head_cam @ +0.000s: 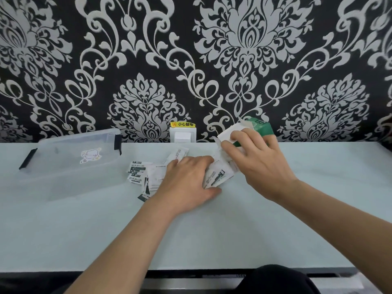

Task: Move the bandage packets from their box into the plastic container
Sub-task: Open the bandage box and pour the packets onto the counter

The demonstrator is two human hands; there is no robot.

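Observation:
My right hand (254, 160) grips the green and white bandage box (250, 129), tilted with its open end down to the left. Several white bandage packets (220, 175) spill from it onto the table. My left hand (186, 179) lies over the packets, fingers and thumb round a bunch of them. More packets (137, 172) lie scattered just left of that hand. The clear plastic container (70, 158) with black latches sits at the far left of the table; I see no packets in it.
The pale table (212, 230) runs up to a black and white patterned wall. A white wall socket (182, 134) with a yellow warning label sits at the table's back edge, between the container and the box.

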